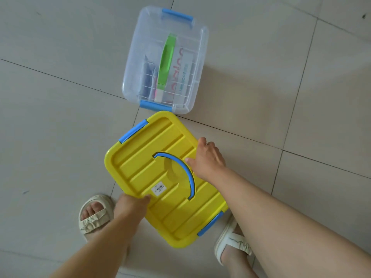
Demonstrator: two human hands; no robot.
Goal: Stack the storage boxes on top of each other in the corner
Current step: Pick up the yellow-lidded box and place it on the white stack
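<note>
A yellow storage box (152,165) with blue side latches and a curved blue handle lies flat-lidded in front of me, between my feet. My left hand (133,204) grips its near left edge, thumb on the lid beside a barcode sticker. On the opposite edge, my right hand (207,158) grips with the thumb on the lid and the fingers curled over the side. Beyond it on the floor stands a clear storage box (140,49) with blue latches and a green handle, holding several small items. The two boxes sit close, apart.
Pale floor tiles (60,117) with dark grout lines surround both boxes. My feet in cream sandals, left (94,213) and right (232,243), stand on either side of the yellow box's near end.
</note>
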